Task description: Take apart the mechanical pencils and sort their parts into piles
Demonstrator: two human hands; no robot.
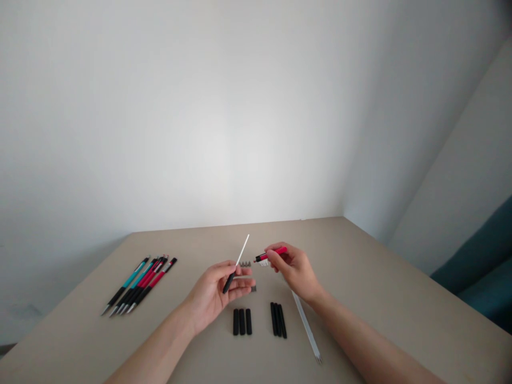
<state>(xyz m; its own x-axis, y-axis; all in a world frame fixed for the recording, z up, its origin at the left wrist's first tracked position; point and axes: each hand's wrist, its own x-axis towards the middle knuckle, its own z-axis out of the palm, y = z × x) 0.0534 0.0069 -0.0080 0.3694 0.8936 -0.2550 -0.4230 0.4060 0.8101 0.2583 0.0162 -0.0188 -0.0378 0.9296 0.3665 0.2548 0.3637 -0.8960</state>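
Observation:
Between the thumb and fingers of my left hand is a black pen grip, held at a slant. A thin white refill sticks up out of its upper end. My right hand pinches a red pen barrel with a black end that points left toward the refill; the two parts are apart. Just beyond the hands lie several small metal tips and small white pieces, partly hidden by the right hand's barrel and fingers. A small grey piece shows behind my left fingertips.
Several blue and red pens with black grips lie in a slanted group on the left. Three black grips and several thinner black tubes lie near the front. White refills rest beside my right forearm. A wall backs the table.

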